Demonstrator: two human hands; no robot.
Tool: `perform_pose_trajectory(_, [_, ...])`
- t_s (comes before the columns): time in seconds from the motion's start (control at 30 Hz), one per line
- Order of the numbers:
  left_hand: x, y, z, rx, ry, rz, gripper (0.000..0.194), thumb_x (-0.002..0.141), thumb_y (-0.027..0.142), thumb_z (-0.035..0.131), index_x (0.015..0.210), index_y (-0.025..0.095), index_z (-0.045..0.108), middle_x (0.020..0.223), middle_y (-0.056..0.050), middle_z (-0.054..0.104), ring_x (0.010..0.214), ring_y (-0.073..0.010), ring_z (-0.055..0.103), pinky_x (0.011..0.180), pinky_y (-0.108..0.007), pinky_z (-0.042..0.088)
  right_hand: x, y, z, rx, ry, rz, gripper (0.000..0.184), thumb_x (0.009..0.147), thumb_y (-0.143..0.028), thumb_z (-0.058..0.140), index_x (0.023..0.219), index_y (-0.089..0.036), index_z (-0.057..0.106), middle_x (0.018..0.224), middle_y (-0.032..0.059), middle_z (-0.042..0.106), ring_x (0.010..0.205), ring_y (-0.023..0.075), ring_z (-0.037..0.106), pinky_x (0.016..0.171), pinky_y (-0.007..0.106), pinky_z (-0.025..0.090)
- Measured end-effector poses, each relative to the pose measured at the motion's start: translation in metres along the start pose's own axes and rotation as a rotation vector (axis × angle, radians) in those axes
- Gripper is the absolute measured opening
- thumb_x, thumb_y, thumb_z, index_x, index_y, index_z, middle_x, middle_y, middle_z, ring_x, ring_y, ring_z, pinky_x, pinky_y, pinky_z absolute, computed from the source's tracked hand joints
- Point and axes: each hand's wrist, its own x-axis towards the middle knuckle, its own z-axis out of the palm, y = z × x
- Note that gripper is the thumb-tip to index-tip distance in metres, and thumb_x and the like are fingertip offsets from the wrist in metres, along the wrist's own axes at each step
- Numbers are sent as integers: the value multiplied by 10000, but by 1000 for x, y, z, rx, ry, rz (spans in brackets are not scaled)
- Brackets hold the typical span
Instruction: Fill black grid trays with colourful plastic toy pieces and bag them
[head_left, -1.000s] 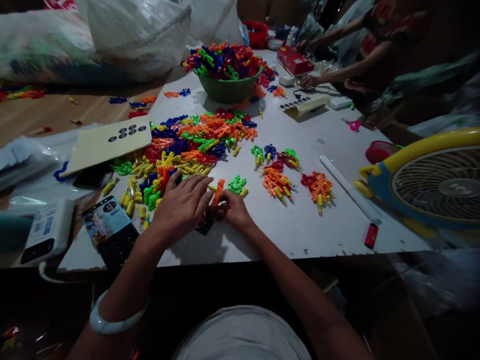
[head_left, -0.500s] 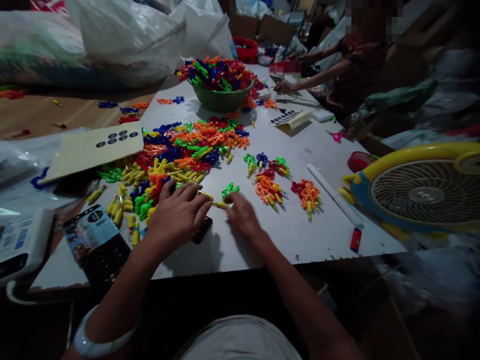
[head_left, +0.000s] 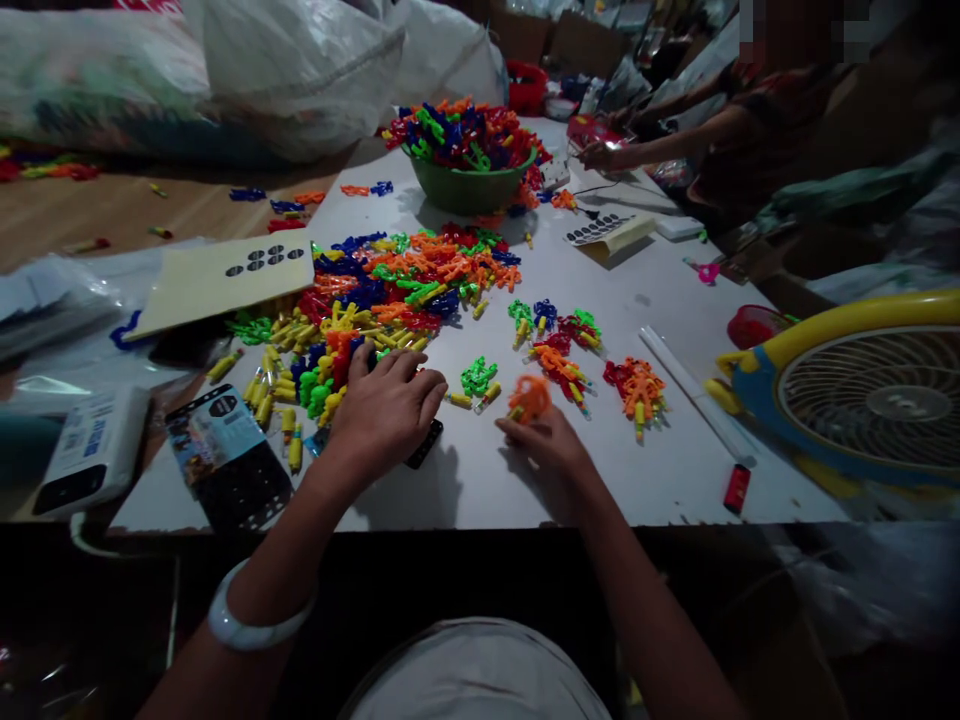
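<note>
My right hand pinches an orange plastic figure just above the white table. My left hand is open, palm down with fingers stretched out, beside coloured plastic figures in blue, green, yellow and orange. Under it, a black piece is mostly hidden. Between the hands lies a green figure with yellow tubes by it. Right of these are small groups of figures and tubes, among them an orange one. A large mixed pile spreads beyond my left hand.
A green bowl heaped with figures stands farther back. At right are a yellow-blue fan, a clear strip and a red lighter. A printed black card and white device lie left. Another person's arm reaches across.
My right hand has moved right, away from the green figure, and now holds an orange figure. Yellow tubes lie by the green figure. My left hand stays beside the figures; the view has shifted.
</note>
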Motion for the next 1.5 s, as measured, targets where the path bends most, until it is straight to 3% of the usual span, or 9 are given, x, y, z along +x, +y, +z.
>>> perform_pose_trajectory(0.2, [2, 3, 3, 20, 22, -33, 388, 992, 376, 326, 1054, 281, 697, 1263, -74, 648, 1224, -265, 543, 1140, -602, 212, -22, -7, 77, 126, -330, -8, 182, 763, -300, 650, 628, -180, 629, 575, 13, 642, 552, 160, 624, 601, 289, 518])
perform_pose_trajectory(0.47, [0, 4, 0, -37, 9, -42, 428, 993, 443, 311, 1066, 276, 698, 1300, -87, 626, 1262, -279, 515, 1145, -614, 178, -24, -6, 125, -396, -106, -213, 242, 876, -273, 570, 1105, -197, 582, 1064, 111, 671, 903, 245, 639, 806, 370, 523])
perform_pose_trajectory(0.6, [0, 1, -1, -16, 11, -6, 502, 920, 628, 382, 1084, 270, 692, 1302, -121, 612, 1266, -326, 501, 1128, -645, 177, -20, -9, 133, -550, -159, -191, 242, 894, -203, 505, 1124, -230, 575, 998, 73, 665, 775, 219, 602, 710, 367, 510])
perform_pose_trajectory(0.73, [0, -2, 0, 42, 34, 12, 486, 937, 603, 368, 1051, 253, 684, 1287, -126, 616, 1251, -316, 515, 1132, -636, 176, -5, -8, 73, -444, -149, -327, 116, 868, -204, 539, 953, -223, 614, 911, 22, 638, 814, 183, 590, 729, 295, 481])
perform_pose_trajectory(0.87, [-1, -4, 1, 40, 43, 37, 412, 961, 529, 370, 1063, 279, 681, 1273, -99, 629, 1239, -291, 525, 1130, -610, 201, 31, 0, -36, -676, 513, -148, 213, 900, -174, 430, 1011, -163, 611, 1132, 149, 569, 955, 233, 583, 806, 363, 450])
perform_pose_trajectory(1.03, [-1, -4, 0, 21, 25, 8, 442, 975, 503, 328, 1156, 276, 662, 1309, -101, 617, 1247, -292, 523, 1132, -605, 198, 53, 4, -91, -679, 486, -85, 66, 782, -143, 569, 725, -172, 555, 924, 132, 600, 954, 281, 598, 825, 417, 455])
perform_pose_trajectory(1.13, [0, -3, -1, 4, 8, 2, 478, 983, 493, 303, 1275, 268, 607, 1339, -114, 599, 1267, -298, 511, 1137, -600, 187, 40, 2, -59, -519, 410, -136, 85, 800, -224, 590, 841, -194, 522, 897, 66, 619, 835, 215, 648, 730, 355, 520])
perform_pose_trajectory(1.33, [2, -3, 0, 37, -23, -4, 453, 989, 460, 296, 1291, 304, 596, 1344, -102, 591, 1257, -295, 522, 1134, -594, 195, 9, -4, 40, 302, -331, 3, 279, 773, -312, 661, 965, -198, 493, 631, -53, 610, 544, 154, 665, 534, 278, 566])
perform_pose_trajectory(1.5, [1, -2, -1, 48, -25, 2, 461, 993, 452, 278, 1234, 271, 626, 1355, -113, 583, 1258, -302, 517, 1124, -608, 209, 10, -6, 66, 358, -337, 60, 127, 805, -278, 655, 836, -173, 590, 575, -22, 633, 536, 139, 656, 582, 274, 586])
